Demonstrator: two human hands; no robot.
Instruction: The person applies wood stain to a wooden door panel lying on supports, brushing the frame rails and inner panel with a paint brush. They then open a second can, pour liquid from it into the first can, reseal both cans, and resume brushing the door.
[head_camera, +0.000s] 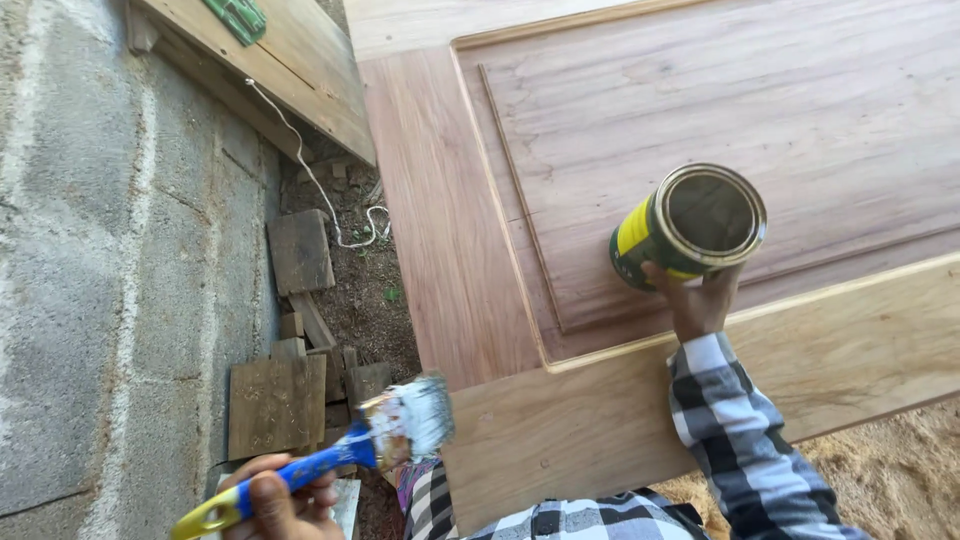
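My left hand (275, 500), at the lower left of the frame, has its fingers (262, 492) clamped around the blue and yellow handle of a paintbrush (345, 455). The brush points up and to the right, its pale, wet-looking bristles just left of the near corner of the wooden door panel (800, 90), though I cannot tell whether they touch it.

My right hand (700, 300), right of centre, has its fingers (668, 278) closed on the lower side of an open tin can (690, 225) with a yellow and green label. The can is tilted, its open mouth turned toward the camera, and it is held over the recessed centre field of the panel, close to the moulding. A black and white checked sleeve (740, 430) runs from that hand down to the lower edge of the frame.

The door panel fills the upper right and centre; its inner field and left stile look darker and reddish, while the near rail (600, 420) is paler.

At the left stands a grey block wall (110, 280). Between wall and panel, wood offcuts (285, 380) lie on bare soil, with a white cord (320, 185) trailing across them. A plank (290, 70) bearing a green object (238, 17) crosses the upper left.
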